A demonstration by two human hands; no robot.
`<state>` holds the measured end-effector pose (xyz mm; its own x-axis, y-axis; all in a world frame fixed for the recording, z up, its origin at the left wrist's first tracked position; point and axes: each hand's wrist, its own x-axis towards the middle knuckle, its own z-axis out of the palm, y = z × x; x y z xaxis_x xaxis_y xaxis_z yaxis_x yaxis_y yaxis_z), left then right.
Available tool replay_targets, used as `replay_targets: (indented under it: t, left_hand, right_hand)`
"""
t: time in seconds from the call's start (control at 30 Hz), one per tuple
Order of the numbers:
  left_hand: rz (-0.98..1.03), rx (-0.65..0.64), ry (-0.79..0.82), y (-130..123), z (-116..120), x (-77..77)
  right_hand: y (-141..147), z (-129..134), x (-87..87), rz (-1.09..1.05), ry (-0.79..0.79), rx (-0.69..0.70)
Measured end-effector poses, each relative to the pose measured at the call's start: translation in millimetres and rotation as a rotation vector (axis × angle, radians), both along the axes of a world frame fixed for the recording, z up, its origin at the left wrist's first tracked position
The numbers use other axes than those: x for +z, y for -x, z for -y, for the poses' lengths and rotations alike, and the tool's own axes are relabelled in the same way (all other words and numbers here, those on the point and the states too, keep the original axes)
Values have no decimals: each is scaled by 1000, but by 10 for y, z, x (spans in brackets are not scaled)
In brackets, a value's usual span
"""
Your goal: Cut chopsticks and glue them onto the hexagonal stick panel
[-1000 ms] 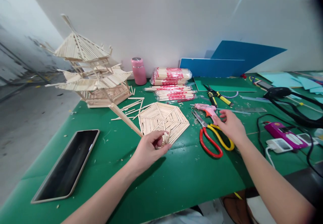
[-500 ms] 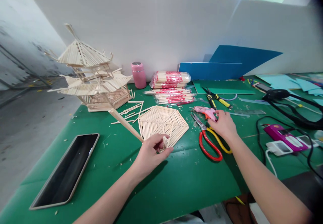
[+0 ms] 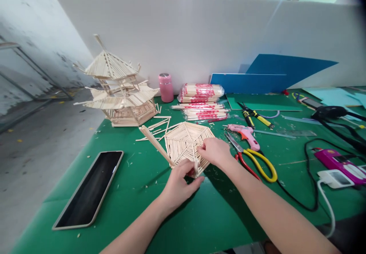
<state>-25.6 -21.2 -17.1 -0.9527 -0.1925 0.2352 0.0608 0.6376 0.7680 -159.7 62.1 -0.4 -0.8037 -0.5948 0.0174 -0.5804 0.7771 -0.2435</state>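
A hexagonal panel of thin wooden sticks (image 3: pixel 180 141) lies on the green table, with a long stick post (image 3: pixel 157 146) slanting up from its left corner. At the panel's near edge, the fingers and thumb of my left hand (image 3: pixel 180 183) close around a short upright stick post (image 3: pixel 196 165). My right hand (image 3: pixel 215 151) is closed over the panel's right side, its fingertips low against the sticks; whatever they pinch is hidden. To the right lie a pink glue gun (image 3: pixel 248 136) and scissors with red and yellow handles (image 3: pixel 261 164), both untouched.
A stick pagoda model (image 3: pixel 120 94) stands back left, near a pink bottle (image 3: pixel 166 88) and wrapped stick bundles (image 3: pixel 203 92). Loose sticks (image 3: pixel 156 126) lie behind the panel. A phone (image 3: pixel 90 189) is front left; pliers (image 3: pixel 254 114) and a cabled purple device (image 3: pixel 337 162) lie right.
My right hand has let go of the glue gun and moved left onto the panel. The scissors have shifted and turned slightly. My left hand stays at the short post. The view has swung a little left.
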Motion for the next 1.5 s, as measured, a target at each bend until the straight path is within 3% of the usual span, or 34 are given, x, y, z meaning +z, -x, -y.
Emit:
replay_targets:
  t: [0.17, 0.33, 0.7, 0.97, 1.17, 1.3, 1.5]
  left_hand:
    - [1, -9, -24, -6, 17, -25]
    - [-6, -9, -48, -13, 22, -9]
    - [-71, 1, -86, -17, 31, -10]
    - [-227, 28, -106, -61, 11, 65]
    - [-483, 74, 134, -116, -29, 261]
    - [-483, 54, 220, -117, -40, 305]
    - [-472, 41, 205, -105, -23, 291]
  right_hand:
    - [5, -3, -47, 2, 22, -38]
    - [-4, -51, -87, -2, 142, -34]
    - [-270, -339, 63, 35, 587, 271]
    - [-400, -439, 73, 75, 669, 402]
    - [-435, -469, 52, 87, 696, 442]
    - [-440, -459, 43, 100, 706, 462]
    - [-437, -447, 34, 112, 752, 477]
